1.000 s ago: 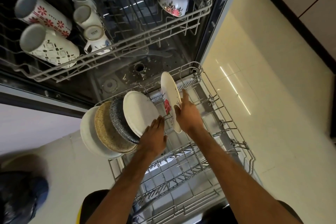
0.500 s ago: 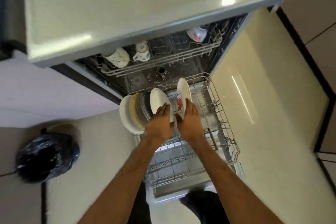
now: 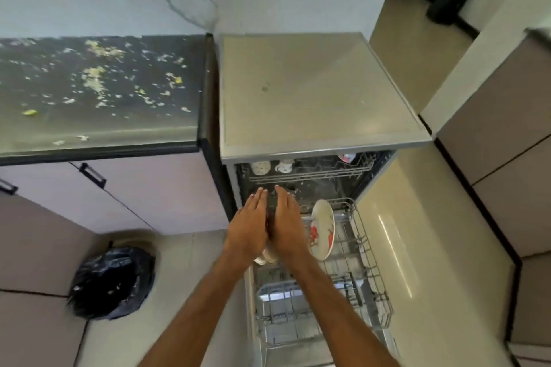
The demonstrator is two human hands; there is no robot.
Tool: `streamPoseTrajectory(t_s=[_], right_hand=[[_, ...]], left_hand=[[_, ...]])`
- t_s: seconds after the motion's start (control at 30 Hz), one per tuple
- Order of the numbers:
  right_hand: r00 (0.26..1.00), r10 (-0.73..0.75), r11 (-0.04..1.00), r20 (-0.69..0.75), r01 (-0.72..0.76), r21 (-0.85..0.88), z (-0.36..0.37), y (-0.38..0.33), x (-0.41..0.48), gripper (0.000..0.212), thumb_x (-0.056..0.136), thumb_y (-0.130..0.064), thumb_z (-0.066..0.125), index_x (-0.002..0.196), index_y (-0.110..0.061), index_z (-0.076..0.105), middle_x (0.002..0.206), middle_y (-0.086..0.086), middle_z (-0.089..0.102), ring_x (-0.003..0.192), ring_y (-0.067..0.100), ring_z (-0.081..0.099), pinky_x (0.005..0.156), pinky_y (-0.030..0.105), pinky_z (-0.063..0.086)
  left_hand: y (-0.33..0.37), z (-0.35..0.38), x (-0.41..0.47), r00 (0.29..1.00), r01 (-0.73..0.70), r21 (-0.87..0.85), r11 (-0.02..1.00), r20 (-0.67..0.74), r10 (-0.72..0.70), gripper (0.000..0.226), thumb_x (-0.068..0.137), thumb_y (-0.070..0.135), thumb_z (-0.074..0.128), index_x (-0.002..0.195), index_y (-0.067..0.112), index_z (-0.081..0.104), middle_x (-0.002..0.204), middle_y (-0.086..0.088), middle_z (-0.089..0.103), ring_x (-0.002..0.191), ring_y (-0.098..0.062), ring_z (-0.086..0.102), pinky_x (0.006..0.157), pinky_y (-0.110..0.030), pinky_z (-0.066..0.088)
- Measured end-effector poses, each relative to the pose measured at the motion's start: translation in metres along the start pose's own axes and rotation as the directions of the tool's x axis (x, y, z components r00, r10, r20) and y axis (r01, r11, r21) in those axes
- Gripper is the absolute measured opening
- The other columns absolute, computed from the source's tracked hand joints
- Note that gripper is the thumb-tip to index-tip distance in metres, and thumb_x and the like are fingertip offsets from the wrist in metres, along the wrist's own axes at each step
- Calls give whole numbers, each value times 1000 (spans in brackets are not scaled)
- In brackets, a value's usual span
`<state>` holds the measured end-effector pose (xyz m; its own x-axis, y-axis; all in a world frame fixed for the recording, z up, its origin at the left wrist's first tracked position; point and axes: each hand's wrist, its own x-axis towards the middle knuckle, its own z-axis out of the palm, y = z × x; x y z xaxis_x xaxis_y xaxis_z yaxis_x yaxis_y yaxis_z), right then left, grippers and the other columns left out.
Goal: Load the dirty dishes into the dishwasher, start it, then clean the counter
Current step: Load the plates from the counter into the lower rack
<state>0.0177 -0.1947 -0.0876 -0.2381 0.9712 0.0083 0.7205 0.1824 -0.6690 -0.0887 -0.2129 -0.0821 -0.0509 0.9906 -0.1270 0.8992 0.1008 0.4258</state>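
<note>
Black bin bag (image 3: 111,283) sits on the floor below the crumb-strewn counter (image 3: 98,89), whose right edge meets the dishwasher (image 3: 313,92). Left hand (image 3: 249,223) and right hand (image 3: 287,223) hover flat, fingers straight, holding nothing, over the pulled-out lower rack (image 3: 368,265); floral plate (image 3: 323,229) stands on edge just right

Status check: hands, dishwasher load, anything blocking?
Left hand and right hand open, empty, above lower rack. Floral plate upright in the pulled-out rack. Counter not yet cleaned, scraps on it. Nothing blocking seen.
</note>
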Motion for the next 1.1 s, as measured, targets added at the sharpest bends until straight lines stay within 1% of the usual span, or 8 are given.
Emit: streamPoseTrajectory(t_s=[0.13, 0.2, 0.3, 0.4, 0.57, 0.7, 0.8, 1.1], right_hand=[[999, -26, 998, -30, 28, 51, 19, -66, -15, 57, 98, -15, 53, 151, -3, 33, 151, 18, 41, 140, 30, 39, 117, 41, 32], [999, -49, 990, -18, 51, 129, 44, -123, -26, 56, 97, -22, 52, 149, -7, 37, 149, 15, 45, 137, 27, 42, 116, 41, 33], [995, -95, 980, 25, 89, 181, 77, -199, -44, 59, 98, -18, 56, 152, -7, 34, 155, 13, 38, 143, 25, 36, 120, 32, 24], [976, -202, 971, 85, 188, 145, 109, -260, -57, 59, 99, -17, 55, 153, -10, 31, 157, 10, 35, 144, 23, 33, 115, 23, 18], [924, -339, 939, 177, 322, 120, 159, -349, -52, 58, 97, -18, 58, 150, -14, 35, 153, 7, 41, 140, 20, 39, 114, 25, 28], [848, -474, 880, 238, 449, 155, 205, -413, -27, 56, 98, -18, 59, 150, -15, 36, 152, 3, 43, 140, 17, 40, 112, 24, 34], [790, -544, 839, 282, 500, 217, 240, -455, -2, 55, 100, -19, 57, 150, -16, 35, 152, 0, 42, 141, 13, 38, 110, 19, 31], [670, -650, 759, 358, 599, 256, 299, -541, 78, 52, 99, -15, 56, 148, -13, 40, 146, 4, 47, 135, 16, 44, 109, 22, 37]], left_hand=[[-34, -61, -46, 998, -30, 0, 1000, -63, 30, 73, 96, 12, 51, 157, 10, 12, 164, -6, 16, 150, -22, 23, 119, -39, 28], [-71, -100, -84, 992, 32, 2, 999, -125, -32, 70, 97, 11, 50, 157, 10, 15, 163, -7, 20, 148, -23, 27, 118, -37, 29], [-124, -149, -128, 971, 113, 4, 994, -213, -109, 66, 98, 13, 49, 157, 12, 18, 163, -7, 23, 147, -21, 27, 118, -36, 29], [-178, -195, -160, 937, 197, -20, 980, -289, -194, 64, 100, 19, 49, 156, 12, 20, 161, -5, 27, 146, -19, 29, 118, -34, 30], [-261, -248, -205, 846, 347, -101, 932, -395, -358, 62, 102, 28, 49, 156, 16, 21, 161, -1, 28, 146, -16, 31, 118, -31, 28], [-330, -266, -221, 751, 481, -176, 859, -423, -507, 63, 102, 32, 49, 156, 21, 20, 161, 4, 27, 144, -14, 33, 117, -31, 32], [-375, -283, -219, 702, 550, -185, 815, -427, -570, 65, 101, 30, 50, 157, 21, 18, 162, 3, 26, 145, -13, 32, 117, -32, 32], [-462, -360, -178, 569, 665, -221, 713, -469, -676, 64, 100, 29, 50, 157, 18, 21, 159, 0, 32, 143, -17, 36, 112, -34, 36]])
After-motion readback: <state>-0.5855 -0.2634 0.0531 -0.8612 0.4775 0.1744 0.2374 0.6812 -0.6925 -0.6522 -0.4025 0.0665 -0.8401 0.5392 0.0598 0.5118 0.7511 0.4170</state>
